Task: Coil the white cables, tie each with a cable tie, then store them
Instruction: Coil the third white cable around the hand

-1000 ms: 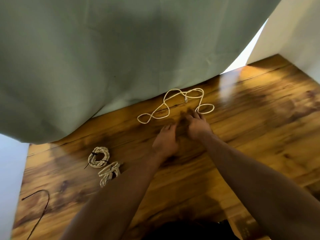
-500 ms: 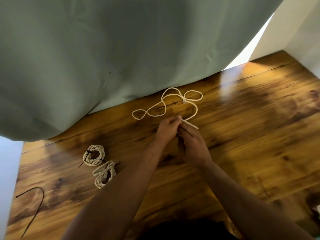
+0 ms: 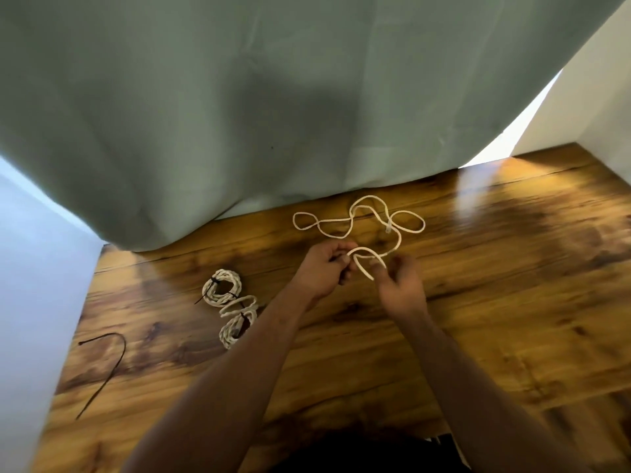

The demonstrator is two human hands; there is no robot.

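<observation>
Starting the first turn of a coil, the left hand (image 3: 324,271) pinches one end of the cable (image 3: 370,197) and the right hand (image 3: 401,288) grips the strand just beside it. The hands are close but apart, with a small arch of cable standing up between them. The rest of the cable lies loose on the table (image 3: 495,302) beyond the hands, running up to the hem of the curtain (image 3: 273,114).

The likeliest trouble is a snag. The loose length crosses itself in several places, so drawing it in fast could pull those crossings into a knot, or flip a loop over and put a twist in the coil. What looks like a connector sits among the crossings and could catch on a strand.

The arch looks springy. If either pinch slackens while the right hand shifts along for the next turn, the turn can pop open and the coil must be begun again. Uneven turns would also leave a sloppy bundle that a tie holds poorly.

The spare tie (image 3: 108,373) lies well apart, at the left edge. Reaching it means freeing one hand, and a coil held by one hand may unwind. That reach also passes over the far coil (image 3: 232,278) and the near coil (image 3: 230,331), both already tied, and could knock them. No storage place is in view.
</observation>
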